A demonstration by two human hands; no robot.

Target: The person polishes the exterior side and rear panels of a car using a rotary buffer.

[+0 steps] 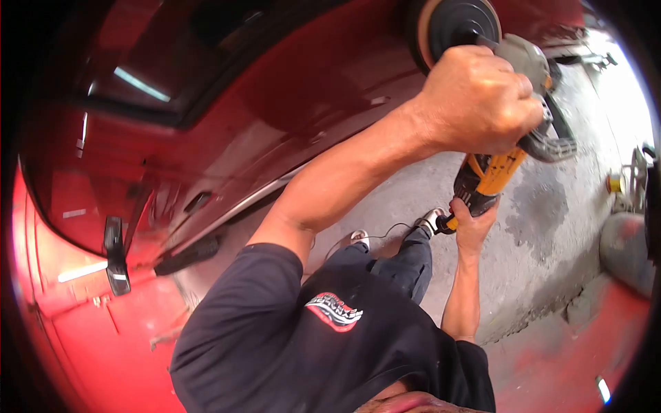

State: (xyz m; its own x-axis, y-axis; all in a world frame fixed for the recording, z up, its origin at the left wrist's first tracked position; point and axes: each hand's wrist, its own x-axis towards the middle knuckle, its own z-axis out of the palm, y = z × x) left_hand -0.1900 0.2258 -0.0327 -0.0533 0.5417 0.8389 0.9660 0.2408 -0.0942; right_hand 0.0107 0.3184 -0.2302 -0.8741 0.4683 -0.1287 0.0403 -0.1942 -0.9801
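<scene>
My left hand point(482, 100) is closed around the front handle of a yellow and black power polisher point(501, 168), near its grey head. The round dark backing plate with its pad point(460, 27) is at the top of the view, close to a glossy red car panel point(303, 82); whether the pad touches the paint is hard to tell. Farther back, my right hand point(475, 221) is wrapped around the tool's rear grip. A thin dark cord point(392, 227) runs near my feet.
A dark car window point(158, 62) and a black door handle point(116, 255) are at the left. Below lies the grey concrete floor point(544, 275) with a darker stain. Along the right edge are a grey rounded object point(625, 251) and a small yellow spool point(615, 184).
</scene>
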